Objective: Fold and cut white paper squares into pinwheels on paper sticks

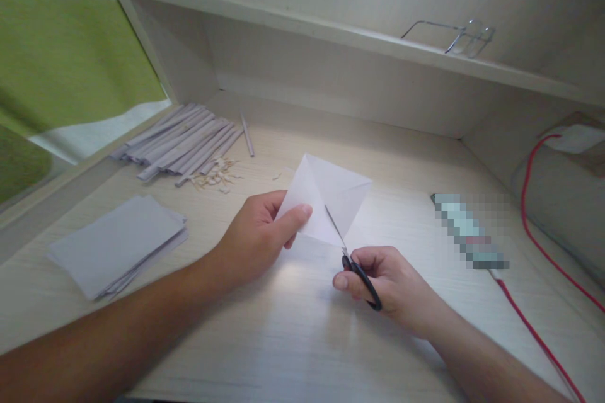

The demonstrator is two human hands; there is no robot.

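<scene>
White, thin and floppy by the look of it, the creased square sheet of paper is held above the pale wooden desk, its left corner pinched between thumb and fingers of the left hand. The right hand, just right of the sheet, is closed through the loops of small black-handled scissors, blades at the sheet's lower edge. So limp a sheet likely needs holding near the cut line to stay taut.

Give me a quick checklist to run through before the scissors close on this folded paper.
1. Left hand pinches the folded paper firmly: ok.
2. Left thumb and fingers sit away from the blades: ok.
3. Right hand has fingers through the scissors handles: ok.
4. Blades meet the paper's lower edge: ok; whether they follow a crease, cannot tell.
5. Red cable lies away from the cutting spot: ok.
6. Paper stack and rolled paper strips are off to the side: ok.
</scene>
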